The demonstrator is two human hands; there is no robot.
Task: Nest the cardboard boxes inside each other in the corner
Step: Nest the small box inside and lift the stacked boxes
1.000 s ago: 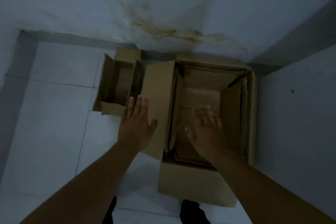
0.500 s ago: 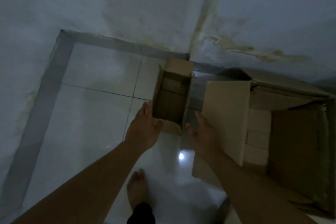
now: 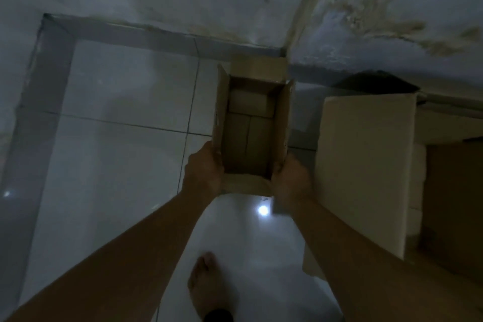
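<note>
Hands hold the small box (image 3: 251,133) in the middle of the frame. Our left hand (image 3: 205,172) grips its left flap and our right hand (image 3: 290,178) grips its right flap. We see its open top. The big box (image 3: 366,165) sits at the right, on the white floor (image 3: 117,165).

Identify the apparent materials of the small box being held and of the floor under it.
Small box: plain brown cardboard, matte, with folded flaps and creased panels; both hands grip its near end. Floor: probably glazed ceramic tile, pale and glossy, given the grout lines and a mirrored light spot.
</note>
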